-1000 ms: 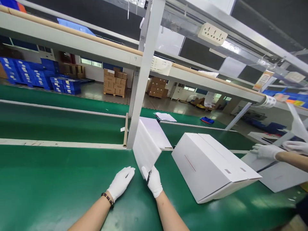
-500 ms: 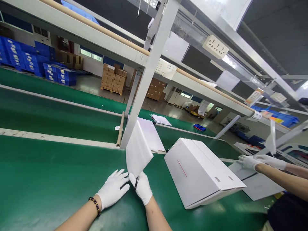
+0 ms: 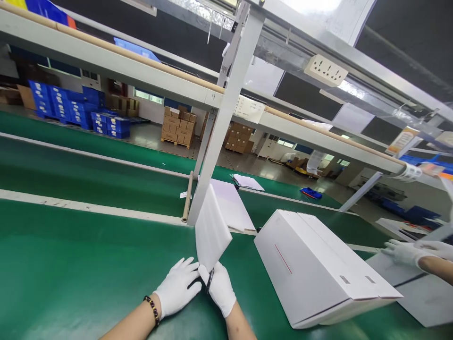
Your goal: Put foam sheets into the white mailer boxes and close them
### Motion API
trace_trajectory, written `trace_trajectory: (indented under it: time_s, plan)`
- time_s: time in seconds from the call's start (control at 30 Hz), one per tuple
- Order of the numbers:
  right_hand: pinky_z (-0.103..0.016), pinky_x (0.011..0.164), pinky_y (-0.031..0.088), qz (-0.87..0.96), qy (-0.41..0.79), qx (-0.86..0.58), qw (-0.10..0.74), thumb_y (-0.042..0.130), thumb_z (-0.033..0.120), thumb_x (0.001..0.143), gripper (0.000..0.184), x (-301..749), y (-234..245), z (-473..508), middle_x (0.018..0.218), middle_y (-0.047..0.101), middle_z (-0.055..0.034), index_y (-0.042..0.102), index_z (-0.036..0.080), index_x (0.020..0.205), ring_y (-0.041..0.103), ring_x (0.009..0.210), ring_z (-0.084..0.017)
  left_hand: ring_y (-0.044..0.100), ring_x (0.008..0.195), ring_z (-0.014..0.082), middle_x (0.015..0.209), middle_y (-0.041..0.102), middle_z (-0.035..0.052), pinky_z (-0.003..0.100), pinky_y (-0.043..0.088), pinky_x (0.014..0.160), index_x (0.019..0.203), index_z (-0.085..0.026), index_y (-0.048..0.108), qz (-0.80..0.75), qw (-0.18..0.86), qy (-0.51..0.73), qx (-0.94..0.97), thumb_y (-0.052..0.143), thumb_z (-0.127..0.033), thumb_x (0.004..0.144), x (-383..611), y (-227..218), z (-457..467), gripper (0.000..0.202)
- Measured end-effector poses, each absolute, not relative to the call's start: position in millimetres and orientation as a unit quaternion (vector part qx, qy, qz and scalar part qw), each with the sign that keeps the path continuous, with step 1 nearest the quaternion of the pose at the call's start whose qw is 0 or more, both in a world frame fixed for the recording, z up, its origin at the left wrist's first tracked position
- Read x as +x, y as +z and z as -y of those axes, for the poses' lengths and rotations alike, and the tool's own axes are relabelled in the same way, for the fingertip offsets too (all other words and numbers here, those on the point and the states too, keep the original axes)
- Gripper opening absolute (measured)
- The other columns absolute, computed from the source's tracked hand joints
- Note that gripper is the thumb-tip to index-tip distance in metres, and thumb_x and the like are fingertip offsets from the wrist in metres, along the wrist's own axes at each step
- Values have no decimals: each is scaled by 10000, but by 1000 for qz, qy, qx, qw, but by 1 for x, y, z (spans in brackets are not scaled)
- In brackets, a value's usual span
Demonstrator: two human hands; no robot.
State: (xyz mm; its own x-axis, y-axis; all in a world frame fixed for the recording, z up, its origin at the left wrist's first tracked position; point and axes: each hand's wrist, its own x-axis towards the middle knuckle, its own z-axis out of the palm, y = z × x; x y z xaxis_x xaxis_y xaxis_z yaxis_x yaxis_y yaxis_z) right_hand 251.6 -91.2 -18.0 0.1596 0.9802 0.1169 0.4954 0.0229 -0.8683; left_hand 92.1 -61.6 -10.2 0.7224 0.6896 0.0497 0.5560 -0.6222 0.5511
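My right hand (image 3: 220, 289), in a white glove, grips the lower corner of a white foam sheet (image 3: 211, 231) that stands tilted up off the green belt (image 3: 71, 264), with a small dark object between the fingers. My left hand (image 3: 177, 288), also gloved, with a bead bracelet at the wrist, rests on the belt with its fingers touching the sheet's lower corner beside the right hand. A large closed white carton (image 3: 314, 269) lies on the belt just right of my hands.
A grey upright post (image 3: 226, 113) rises behind the sheet, with a stack of white sheets (image 3: 233, 210) at its foot. A co-worker's gloved hands (image 3: 406, 252) press on flat white cardboard at far right. Shelf rails and a power strip (image 3: 325, 71) hang overhead.
My left hand has slid right until it touches the sheet's corner next to my right hand. The sheet stays held upright. The co-worker's hands shifted at the right edge.
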Motion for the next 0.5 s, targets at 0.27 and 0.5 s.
trace_trajectory:
  time_s: [0.27,0.5]
  plan:
    - [-277,625,496,595,257,-643,408,539,390,816,285,248,-13,94,774,712,-77,662,160,930,640,675,-197,404,1361,290,1391,556,-37,556,240,1170,1229,-328,619,-353,268,137,886,444,-283,935,92,-8,64,345]
    - [-267,610,491,598,258,-636,415,536,362,814,244,248,-10,95,761,715,-62,654,172,910,650,666,-188,409,1354,301,1399,548,-29,558,253,1163,1231,-313,621,-347,254,142,891,445,-285,934,93,-13,64,346]
